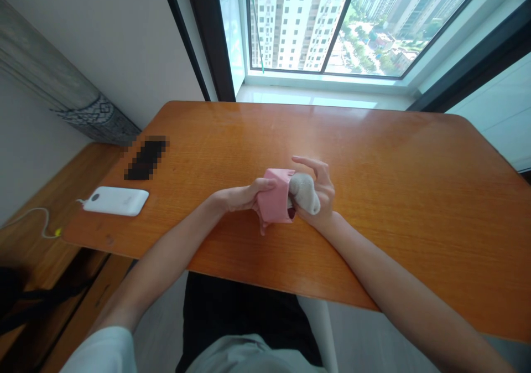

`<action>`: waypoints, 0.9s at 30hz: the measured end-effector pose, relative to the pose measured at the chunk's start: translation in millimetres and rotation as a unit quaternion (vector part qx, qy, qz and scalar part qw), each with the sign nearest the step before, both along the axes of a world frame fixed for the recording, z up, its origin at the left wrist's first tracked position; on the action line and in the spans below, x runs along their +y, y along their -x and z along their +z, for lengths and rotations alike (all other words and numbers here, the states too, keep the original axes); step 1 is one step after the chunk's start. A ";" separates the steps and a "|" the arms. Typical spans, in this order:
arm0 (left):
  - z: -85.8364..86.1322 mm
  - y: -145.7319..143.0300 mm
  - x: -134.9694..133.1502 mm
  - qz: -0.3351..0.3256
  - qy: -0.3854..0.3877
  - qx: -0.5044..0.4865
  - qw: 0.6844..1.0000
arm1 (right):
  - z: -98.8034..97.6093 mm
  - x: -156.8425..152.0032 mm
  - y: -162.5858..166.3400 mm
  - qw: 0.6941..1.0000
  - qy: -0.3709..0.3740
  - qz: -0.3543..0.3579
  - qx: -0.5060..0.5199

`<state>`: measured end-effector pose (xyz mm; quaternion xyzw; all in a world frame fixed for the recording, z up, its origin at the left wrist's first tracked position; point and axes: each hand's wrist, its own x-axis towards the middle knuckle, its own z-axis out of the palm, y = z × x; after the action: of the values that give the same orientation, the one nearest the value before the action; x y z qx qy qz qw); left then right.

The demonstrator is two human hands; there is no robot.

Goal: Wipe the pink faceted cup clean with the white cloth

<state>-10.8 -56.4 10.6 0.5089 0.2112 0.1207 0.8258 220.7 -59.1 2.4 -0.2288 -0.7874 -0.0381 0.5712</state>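
A small pink box [275,202] is gripped in my left hand [251,196], thumb on its top and fingers beneath. The box lies on its side, its open end facing right. From that end a light grey, soft rolled cloth [305,192], perhaps a sock, sticks out. Against the cloth sits my right hand [323,192], with the cloth between thumb side and palm. My right index finger stretches out to the left above the box; the other fingers are partly hidden behind the cloth. Whether the cloth is moving in or out cannot be told.
The wooden table [398,207] spans the view. At its left lie a white power bank-like device [118,201] with a cable [45,218] and a dark pixelated object [145,160]. Behind the table is a window [315,24]; a grey curtain [62,79] hangs at left.
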 end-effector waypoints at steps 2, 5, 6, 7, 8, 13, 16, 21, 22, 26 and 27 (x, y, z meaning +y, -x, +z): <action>-2.3 2.6 2.3 -0.045 0.031 -0.002 0.999 | -1.8 -0.5 -0.8 1.000 0.002 0.031 -0.001; -7.4 2.2 5.9 -0.049 0.040 0.003 0.998 | -2.8 -1.6 -2.5 0.996 0.062 0.059 -0.011; -9.0 0.8 6.7 -0.041 0.032 0.010 0.999 | -2.3 -2.2 -2.9 0.995 0.082 0.057 -0.013; -10.2 -1.1 7.2 -0.035 0.019 0.018 0.999 | -1.6 -2.7 -3.0 0.994 0.098 0.050 -0.011; -11.0 -3.3 7.2 -0.030 -0.002 0.025 0.999 | -0.6 -3.3 -2.9 0.993 0.108 0.040 -0.002; -11.8 -10.2 7.1 0.230 -0.282 0.004 0.932 | 0.6 -5.7 2.4 0.983 0.150 -0.017 0.108; -16.0 -7.2 14.8 0.329 -0.522 -0.002 0.787 | -3.3 -4.8 6.7 0.960 0.218 -0.061 0.165; -26.2 -5.1 27.0 0.254 -0.754 -0.004 0.606 | -6.2 -4.2 13.6 0.915 0.325 -0.102 0.217; -27.1 -5.7 26.9 0.253 -0.765 -0.002 0.593 | -5.9 -4.8 14.5 0.912 0.336 -0.094 0.216; -26.5 -7.7 21.9 0.262 -0.742 0.004 0.617 | -5.0 -7.1 15.1 0.916 0.347 -0.068 0.192; -26.1 -8.2 20.4 0.264 -0.727 0.001 0.634 | -4.9 -7.0 14.5 0.923 0.335 -0.061 0.182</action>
<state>-2.6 -36.0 -15.6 0.8672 0.1815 0.4473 0.1221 206.3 -66.1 -2.5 -0.4571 -0.6213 0.2355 0.5912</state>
